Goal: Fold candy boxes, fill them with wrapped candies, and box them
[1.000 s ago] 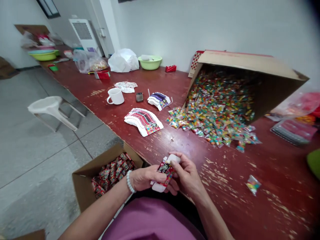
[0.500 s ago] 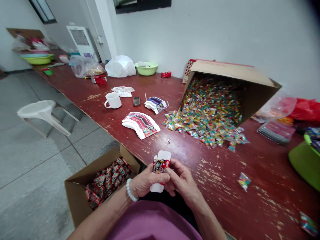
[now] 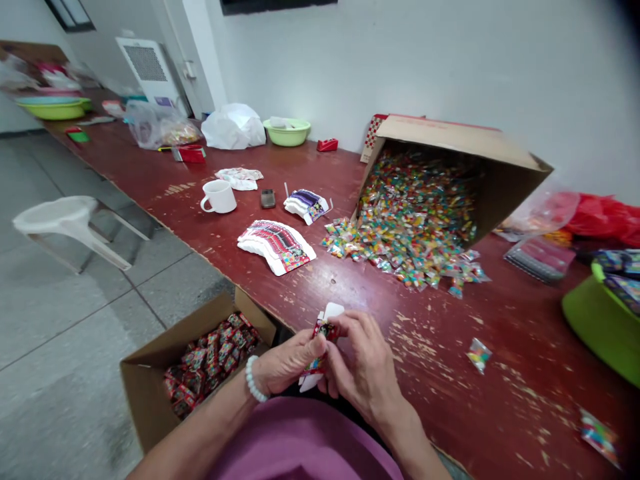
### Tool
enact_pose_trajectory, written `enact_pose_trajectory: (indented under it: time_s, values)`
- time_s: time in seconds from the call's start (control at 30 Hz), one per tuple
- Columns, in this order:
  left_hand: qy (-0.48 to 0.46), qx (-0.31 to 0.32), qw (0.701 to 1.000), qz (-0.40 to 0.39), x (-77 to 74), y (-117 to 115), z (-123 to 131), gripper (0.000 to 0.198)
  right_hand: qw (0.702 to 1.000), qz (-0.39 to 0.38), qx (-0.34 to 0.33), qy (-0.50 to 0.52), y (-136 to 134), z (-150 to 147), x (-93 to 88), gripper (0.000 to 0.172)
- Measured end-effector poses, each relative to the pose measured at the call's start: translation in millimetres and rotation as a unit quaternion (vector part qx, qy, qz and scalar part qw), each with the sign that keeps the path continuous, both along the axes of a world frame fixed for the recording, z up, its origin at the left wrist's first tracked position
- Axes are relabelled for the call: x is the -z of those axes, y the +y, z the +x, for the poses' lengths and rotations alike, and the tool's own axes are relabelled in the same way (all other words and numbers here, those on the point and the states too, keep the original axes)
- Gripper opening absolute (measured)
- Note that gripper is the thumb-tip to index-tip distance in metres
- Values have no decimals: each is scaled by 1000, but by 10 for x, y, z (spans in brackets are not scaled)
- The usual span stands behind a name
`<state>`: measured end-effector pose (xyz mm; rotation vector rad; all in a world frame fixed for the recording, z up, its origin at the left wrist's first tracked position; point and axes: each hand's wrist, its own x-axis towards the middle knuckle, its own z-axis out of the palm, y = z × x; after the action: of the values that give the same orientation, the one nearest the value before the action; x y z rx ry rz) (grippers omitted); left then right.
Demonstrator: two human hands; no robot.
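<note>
Just above my lap, a small printed candy box [image 3: 313,365] with white end flaps is between my two hands. My left hand [image 3: 287,360], with a pale bead bracelet at the wrist, grips its left side, thumb on the front. My right hand [image 3: 363,357] has its fingers closed around the right side and the upper end. Part of the box is hidden by the fingers. Beyond my hands a fanned stack of flat red boxes [image 3: 276,247] lies on the table. Left of my left hand, an open carton [image 3: 143,393] holds many filled red boxes [image 3: 213,360].
A tipped cardboard box [image 3: 460,137] spills many small candy packets [image 3: 407,247] onto the red table [image 3: 280,310]. Two stray packets lie to the right, near a green basin [image 3: 595,327]. A white mug [image 3: 219,197], a purple stack [image 3: 306,205] and a white stool [image 3: 70,217] are also around.
The small box has turned in my hands, from its front face showing to a narrower, tilted side. My right fingers have moved up over its upper end. The camera view has shifted slightly.
</note>
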<state>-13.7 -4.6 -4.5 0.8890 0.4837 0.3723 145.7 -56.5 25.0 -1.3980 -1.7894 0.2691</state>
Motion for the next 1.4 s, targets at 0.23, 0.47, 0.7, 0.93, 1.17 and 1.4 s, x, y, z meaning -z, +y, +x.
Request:
enact_pose_trajectory:
  time_s: [0.23,0.47,0.7,0.93,1.17,1.4]
  values:
    - [53,84,990,98,-124,116,-91,60,989,-95,-88,65,6,80,-65,16]
    - [104,100,987,64,-178,104,-79,38,956,-226,-165,87,37,199,-138,22]
    - [157,11,985,71,-187,77,7,20,971,-166,-26,169,97,111,119,19]
    - [148,-79,980,109,-103,81,173,26,920,-199,-37,337,156,125,298,26]
    - [145,-233,943,188,-135,17,138,40,905,-205,14,373,167,149,268,25]
    - [108,-305,927,192,-163,-93,174,52,857,-169,34,486,143,-56,388,46]
